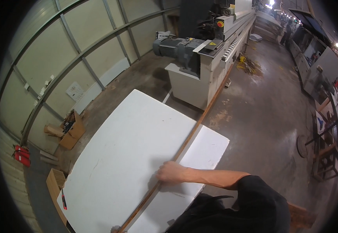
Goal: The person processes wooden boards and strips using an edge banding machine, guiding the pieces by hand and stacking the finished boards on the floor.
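Note:
A long, narrow brown wooden strip (187, 144) runs slantwise across a white board-topped table (126, 136) and on past its far edge, alongside a machine. My right hand (171, 172) is closed round the strip near the middle of the table, its knuckles up and its forearm reaching in from the right. At the bottom edge of the view, the little that shows of my left hand (116, 229) appears closed on the near part of the strip; most of that hand is cut off. A red and black utility knife (64, 199) lies at the table's left edge.
Beyond the table stands a long machine (190, 87) with a grey motor (176, 48). On the left are a cardboard box (72, 132) by the wall and a red bag-like object (21, 155). Yellow straps (248, 65) lie on the floor; a wooden stool (328, 161) stands at right.

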`<action>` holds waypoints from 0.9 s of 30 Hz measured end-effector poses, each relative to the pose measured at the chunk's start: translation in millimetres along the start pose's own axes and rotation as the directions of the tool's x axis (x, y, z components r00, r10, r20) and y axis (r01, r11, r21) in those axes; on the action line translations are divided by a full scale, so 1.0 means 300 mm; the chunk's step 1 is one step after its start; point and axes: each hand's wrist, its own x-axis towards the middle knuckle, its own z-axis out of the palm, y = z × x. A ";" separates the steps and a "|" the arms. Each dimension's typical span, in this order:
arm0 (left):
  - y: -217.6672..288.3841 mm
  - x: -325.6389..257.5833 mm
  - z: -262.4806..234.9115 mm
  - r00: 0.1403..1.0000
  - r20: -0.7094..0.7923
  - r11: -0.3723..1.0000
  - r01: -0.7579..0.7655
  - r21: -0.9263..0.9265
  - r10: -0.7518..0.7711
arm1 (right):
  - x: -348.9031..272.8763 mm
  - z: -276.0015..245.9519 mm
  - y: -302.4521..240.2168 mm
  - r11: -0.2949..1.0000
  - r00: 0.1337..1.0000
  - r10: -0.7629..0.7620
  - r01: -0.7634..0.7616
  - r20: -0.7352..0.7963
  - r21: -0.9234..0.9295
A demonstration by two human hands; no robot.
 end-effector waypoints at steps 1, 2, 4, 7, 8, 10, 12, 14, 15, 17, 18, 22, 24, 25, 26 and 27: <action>-0.004 -0.002 0.000 1.000 -0.015 1.000 0.002 -0.023 -0.003 | 0.000 0.000 -0.002 1.000 1.000 0.005 -0.005 0.014 0.005; -0.007 -0.004 -0.001 1.000 -0.030 0.999 0.004 -0.045 -0.005 | -0.001 -0.001 -0.004 1.000 1.000 0.006 -0.006 0.025 -0.001; -0.014 -0.006 -0.004 0.999 -0.024 0.999 0.029 -0.042 -0.030 | -0.003 -0.002 -0.008 1.000 0.999 0.007 -0.006 0.034 -0.008; -0.035 0.001 -0.011 0.999 0.006 0.998 0.039 -0.050 -0.039 | -0.007 -0.001 -0.011 1.000 1.000 0.012 -0.012 0.019 -0.015; -0.046 0.006 -0.013 0.999 0.028 0.998 0.025 -0.061 -0.023 | -0.008 -0.002 -0.011 1.000 1.000 0.012 -0.012 0.014 -0.011; -0.071 0.017 -0.017 0.999 0.031 0.998 0.037 -0.043 -0.035 | -0.009 -0.004 -0.011 1.000 1.000 0.013 -0.013 0.007 -0.009; -0.096 0.025 -0.018 0.998 0.035 0.999 0.046 -0.024 -0.045 | -0.012 -0.007 -0.011 1.000 1.000 0.011 -0.012 -0.019 -0.008; -0.110 0.030 -0.017 1.000 0.029 1.000 0.003 -0.024 -0.003 | -0.015 -0.009 -0.012 1.000 1.000 0.018 -0.018 -0.012 -0.005; -0.111 0.030 -0.017 0.999 0.033 1.000 0.001 -0.023 0.000 | -0.016 -0.010 -0.013 1.000 1.000 0.017 -0.017 -0.010 -0.006; -0.104 0.023 -0.014 0.999 0.023 0.997 0.033 -0.072 -0.032 | -0.018 -0.008 -0.013 1.000 1.000 0.019 -0.019 -0.021 -0.001; -0.095 0.020 -0.013 0.999 0.025 0.997 0.033 -0.072 -0.031 | -0.018 -0.007 -0.014 1.000 0.999 0.017 -0.017 -0.033 0.005; -0.053 0.004 -0.009 0.999 0.032 0.997 0.046 -0.066 -0.044 | -0.017 0.002 -0.014 1.000 0.998 0.006 -0.006 -0.057 0.007; -0.041 0.000 -0.009 0.997 0.033 0.996 0.066 -0.062 -0.064 | -0.016 0.006 -0.013 1.000 0.999 0.017 -0.016 -0.049 0.007; -0.039 -0.001 -0.010 0.999 0.026 0.997 0.044 -0.064 -0.042 | -0.016 0.007 -0.013 1.000 0.999 0.018 -0.018 -0.049 0.006; -0.041 0.000 -0.012 1.000 0.020 0.998 0.022 -0.065 -0.020 | -0.016 0.008 -0.013 1.000 0.998 0.019 -0.018 -0.052 0.007; -0.045 0.001 -0.014 1.000 0.023 0.998 0.019 -0.062 -0.018 | -0.016 0.009 -0.012 1.000 0.998 0.015 -0.015 -0.069 0.006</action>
